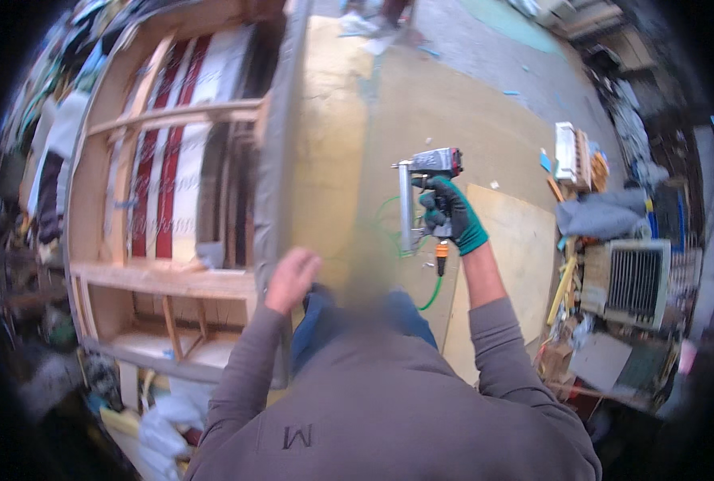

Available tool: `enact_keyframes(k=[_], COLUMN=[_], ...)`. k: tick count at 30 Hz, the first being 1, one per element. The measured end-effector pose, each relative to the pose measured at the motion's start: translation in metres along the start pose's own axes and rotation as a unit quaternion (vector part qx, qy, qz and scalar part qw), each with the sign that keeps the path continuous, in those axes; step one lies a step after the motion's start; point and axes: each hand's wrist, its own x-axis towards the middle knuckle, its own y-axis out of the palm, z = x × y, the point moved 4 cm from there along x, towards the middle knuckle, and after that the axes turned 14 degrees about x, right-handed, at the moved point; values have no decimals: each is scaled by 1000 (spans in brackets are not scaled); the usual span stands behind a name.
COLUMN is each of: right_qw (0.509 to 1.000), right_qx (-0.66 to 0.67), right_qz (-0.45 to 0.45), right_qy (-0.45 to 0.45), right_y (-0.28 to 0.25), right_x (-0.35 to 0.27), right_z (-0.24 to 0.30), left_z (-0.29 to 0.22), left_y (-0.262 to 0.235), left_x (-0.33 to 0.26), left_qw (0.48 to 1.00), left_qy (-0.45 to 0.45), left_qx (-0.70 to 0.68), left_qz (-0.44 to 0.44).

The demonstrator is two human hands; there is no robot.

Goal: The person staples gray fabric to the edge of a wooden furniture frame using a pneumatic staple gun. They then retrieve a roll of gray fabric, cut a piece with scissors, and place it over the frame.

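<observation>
My right hand [451, 212], in a green and black work glove, is wrapped round the handle of a pneumatic staple gun [433, 163]. The tool is raised over the floor, its silver magazine on the left side. From an orange fitting [442, 250] at its base, a green air hose [433, 295] curves down toward my legs. My bare left hand [293, 278] hovers beside the grey-covered edge of a large wooden furniture frame [164, 276]; its fingers are blurred. Inside the frame are wooden slats, red and white strips and rows of wire springs.
Yellowish boards [493, 280] lie on the floor at the right. Beyond them stand a grey grille-fronted unit [637, 282], a grey cloth bundle [603, 215] and mixed scrap. Fabrics [56, 160] are piled along the left. Small scraps are scattered on the floor ahead.
</observation>
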Motion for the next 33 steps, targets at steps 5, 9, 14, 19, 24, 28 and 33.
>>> enact_keyframes(k=[5, 9, 14, 19, 24, 28, 33], right_qw=[970, 885, 752, 625, 394, 325, 412], right_qx=[147, 245, 418, 441, 601, 680, 833], right_qz=[37, -43, 58, -354, -471, -484, -210], right_qy=[-192, -394, -506, -538, -512, -445, -304], right_y=[-57, -183, -435, -683, -767, -746, -707], right_x=[-30, -83, -201, -433, -570, -562, -458], right_z=[18, 59, 106, -22, -194, -259, -223], left_z=[-175, -216, -201, -234, -397, -563, -708], left_y=[125, 203, 146, -6, -104, -78, 14], left_x=[-8, -4, 61, 141, 193, 220, 225], left_qw=[946, 900, 954, 899, 800, 756, 678], left_qy=[253, 49, 160, 155, 297, 376, 596], left_qx=[-45, -58, 242, 312, 345, 357, 295], left_qz=[196, 430, 74, -266, -391, -400, -314])
